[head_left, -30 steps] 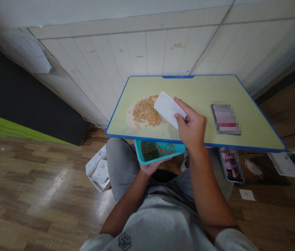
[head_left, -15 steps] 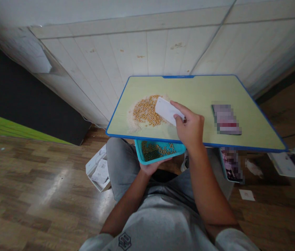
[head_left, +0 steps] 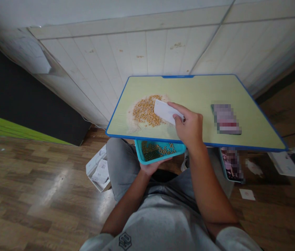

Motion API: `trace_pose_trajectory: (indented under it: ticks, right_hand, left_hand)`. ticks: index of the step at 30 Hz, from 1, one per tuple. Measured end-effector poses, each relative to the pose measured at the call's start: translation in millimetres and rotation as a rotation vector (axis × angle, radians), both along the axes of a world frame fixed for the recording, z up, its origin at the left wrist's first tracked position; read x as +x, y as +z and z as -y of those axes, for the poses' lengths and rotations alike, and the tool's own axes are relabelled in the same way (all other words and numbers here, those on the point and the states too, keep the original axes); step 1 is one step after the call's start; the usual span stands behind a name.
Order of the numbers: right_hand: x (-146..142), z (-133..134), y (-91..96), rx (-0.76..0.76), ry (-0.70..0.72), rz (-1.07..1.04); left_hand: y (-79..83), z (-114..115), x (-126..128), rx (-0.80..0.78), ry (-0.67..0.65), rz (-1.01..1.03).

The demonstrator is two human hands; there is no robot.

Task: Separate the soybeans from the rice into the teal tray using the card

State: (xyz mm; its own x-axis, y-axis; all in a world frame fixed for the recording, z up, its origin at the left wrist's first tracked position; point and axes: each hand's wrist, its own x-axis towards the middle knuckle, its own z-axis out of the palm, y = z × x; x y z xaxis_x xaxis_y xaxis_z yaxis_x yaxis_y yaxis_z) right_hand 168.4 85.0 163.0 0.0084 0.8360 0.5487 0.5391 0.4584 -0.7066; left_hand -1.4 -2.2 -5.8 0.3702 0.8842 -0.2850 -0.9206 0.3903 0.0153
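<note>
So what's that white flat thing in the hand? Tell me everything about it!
It is a thin white card, a plain rectangle with rounded corners, smooth like plastic. The right hand pinches its near end between thumb and fingers. It is tilted, its far edge seemingly down against the right side of the yellow bean pile on the pale green table. The teal tray in the left hand sits apart from it, under the table's near edge.

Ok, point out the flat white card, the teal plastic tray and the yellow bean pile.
flat white card point(head_left: 165, 111), head view, bare face.
teal plastic tray point(head_left: 138, 156), head view, left rim.
yellow bean pile point(head_left: 144, 111), head view, centre.
</note>
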Motion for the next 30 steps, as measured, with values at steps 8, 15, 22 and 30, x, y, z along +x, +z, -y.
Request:
trace_pose_trajectory:
  ticks: [8,15,22,30]
  right_hand:
    - [-2,-1,0.9,0.014,-0.019,0.042]
    - [0,0,-0.4,0.037,-0.029,0.042]
    - [1,2,-2.1,0.03,0.015,0.012]
    - [2,5,-0.1,0.053,0.055,-0.022]
  left_hand:
    - [-0.2,0,0,0.018,0.001,-0.002]
    - [8.4,-1,0,0.076,-0.029,-0.001]
    - [1.9,-1,0,0.072,-0.026,-0.014]
    - [0.7,-2,-1,0.093,-0.024,0.002]
